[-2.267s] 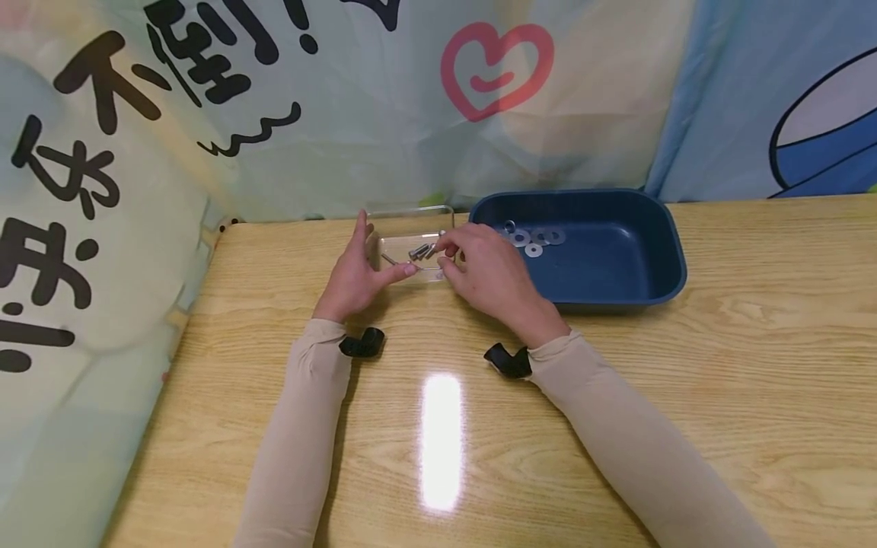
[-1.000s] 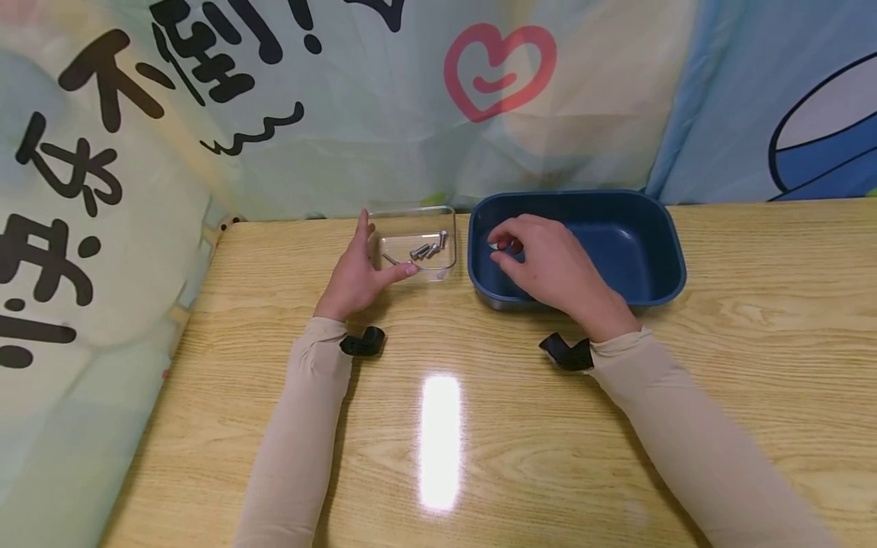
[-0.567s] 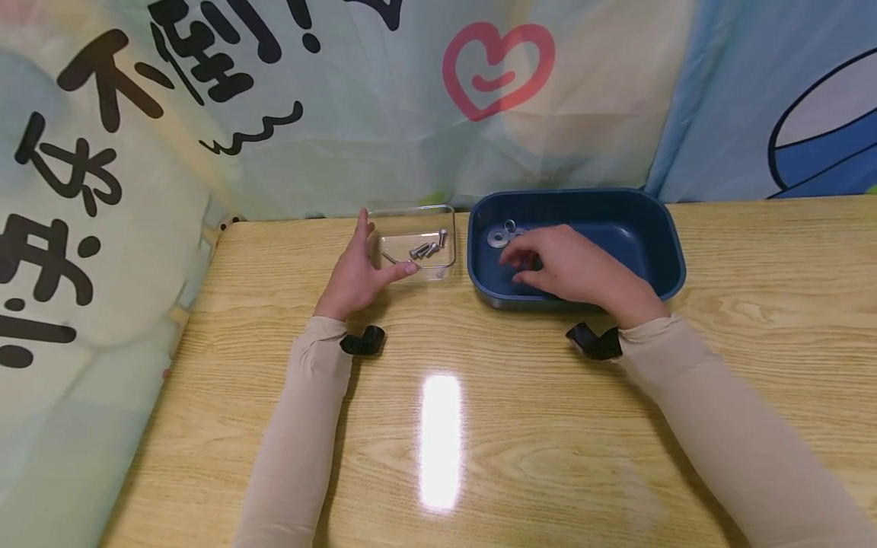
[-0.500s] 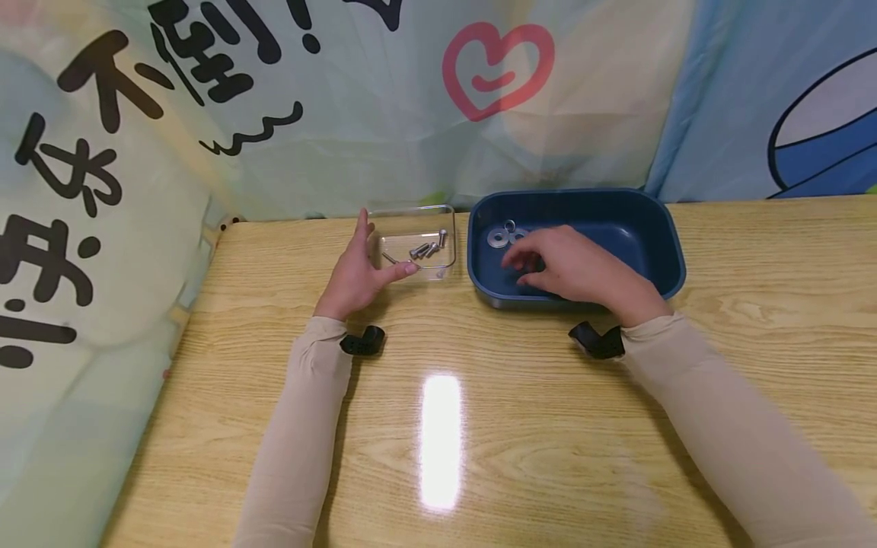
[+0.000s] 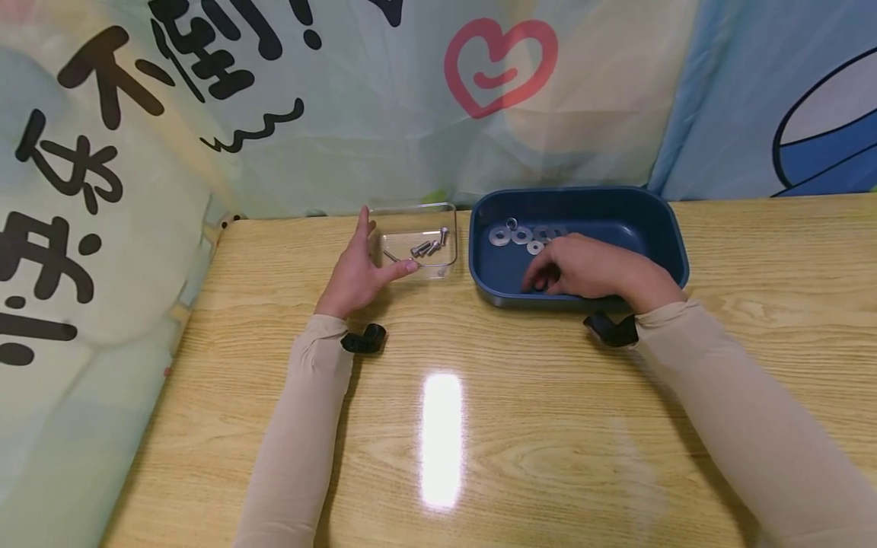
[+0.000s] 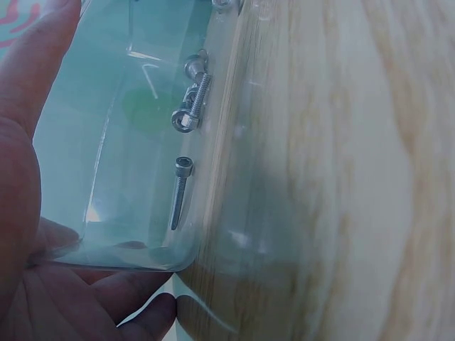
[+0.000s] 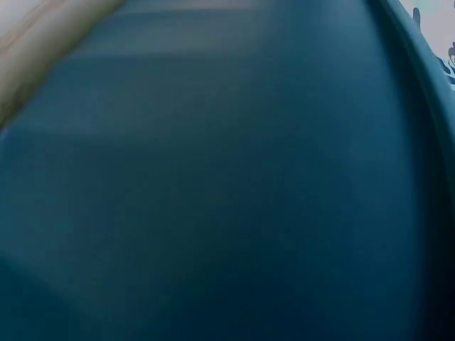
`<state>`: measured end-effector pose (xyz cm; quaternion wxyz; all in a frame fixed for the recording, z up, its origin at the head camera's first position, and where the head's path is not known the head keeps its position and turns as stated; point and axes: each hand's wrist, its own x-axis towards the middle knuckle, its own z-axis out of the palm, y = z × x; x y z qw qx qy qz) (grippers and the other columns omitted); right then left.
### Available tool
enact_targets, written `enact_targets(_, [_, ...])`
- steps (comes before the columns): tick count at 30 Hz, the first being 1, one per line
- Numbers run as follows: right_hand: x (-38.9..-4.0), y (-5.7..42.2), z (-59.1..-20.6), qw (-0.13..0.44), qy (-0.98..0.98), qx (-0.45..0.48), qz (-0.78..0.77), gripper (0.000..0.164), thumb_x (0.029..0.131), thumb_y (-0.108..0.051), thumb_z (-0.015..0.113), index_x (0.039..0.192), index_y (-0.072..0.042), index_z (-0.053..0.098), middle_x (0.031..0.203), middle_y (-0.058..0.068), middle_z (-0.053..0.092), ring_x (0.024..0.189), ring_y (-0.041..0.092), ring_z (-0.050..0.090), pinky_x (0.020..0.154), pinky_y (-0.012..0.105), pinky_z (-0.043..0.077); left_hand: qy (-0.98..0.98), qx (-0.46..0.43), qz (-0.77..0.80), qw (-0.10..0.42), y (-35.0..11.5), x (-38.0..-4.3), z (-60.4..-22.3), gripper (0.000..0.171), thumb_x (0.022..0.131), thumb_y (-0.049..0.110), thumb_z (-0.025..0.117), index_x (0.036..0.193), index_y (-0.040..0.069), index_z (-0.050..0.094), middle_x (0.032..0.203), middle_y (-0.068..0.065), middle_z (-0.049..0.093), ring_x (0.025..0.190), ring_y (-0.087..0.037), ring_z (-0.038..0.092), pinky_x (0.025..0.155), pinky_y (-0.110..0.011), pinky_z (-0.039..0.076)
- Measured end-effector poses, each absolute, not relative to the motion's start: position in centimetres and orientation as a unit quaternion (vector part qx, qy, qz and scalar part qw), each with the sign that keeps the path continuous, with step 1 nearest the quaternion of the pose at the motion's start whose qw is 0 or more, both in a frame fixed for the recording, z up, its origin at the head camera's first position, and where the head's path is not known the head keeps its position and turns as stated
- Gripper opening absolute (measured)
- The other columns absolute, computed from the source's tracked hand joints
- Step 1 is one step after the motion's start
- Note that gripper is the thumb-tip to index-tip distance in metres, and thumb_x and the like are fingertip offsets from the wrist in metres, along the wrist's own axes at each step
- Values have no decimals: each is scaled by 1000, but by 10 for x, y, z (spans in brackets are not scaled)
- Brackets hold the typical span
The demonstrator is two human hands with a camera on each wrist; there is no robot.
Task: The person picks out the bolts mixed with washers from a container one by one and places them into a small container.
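Observation:
My left hand (image 5: pixel 356 274) grips the left end of a clear plastic box (image 5: pixel 455 242), its thumb along the front rim and other fingers wrapped round the end in the left wrist view. Several silver socket-head screws (image 5: pixel 421 249) lie inside; one screw (image 6: pixel 180 192) lies apart from the rest, nearest that hand. My right hand (image 5: pixel 589 266) reaches into a dark blue bin (image 5: pixel 500 272), fingers bent down close to its front wall. Its fingertips are hidden, so I cannot tell whether they hold anything. Several flat washers (image 5: pixel 499 236) and a small metal ring (image 5: pixel 511 224) lie at the bin's back left.
Both containers stand side by side near the back edge of a wooden table (image 5: pixel 521 426). A printed cloth (image 5: pixel 384 144) with a red heart hangs right behind them and along the left side. Black wrist mounts (image 5: pixel 365 339) sit at the sleeve cuffs.
My right hand left the clear box, passed over the washers and moved right and forward to the bin's front wall, uncovering the washers. My left hand stays on the box.

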<state>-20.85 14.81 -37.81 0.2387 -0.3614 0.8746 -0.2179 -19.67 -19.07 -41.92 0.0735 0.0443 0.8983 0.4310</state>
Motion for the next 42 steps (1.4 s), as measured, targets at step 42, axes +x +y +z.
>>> enact_targets(42, [-208,158,-372,279,871,-356,-193,19,101,-17,61,106,-8,77,100,1,74,87,14,65,78,41,53,898,44,430,76,-191,-196,-418,123,85,46,80,162,15,-10,166,-14,18,151,-32,22,120,-48,24])
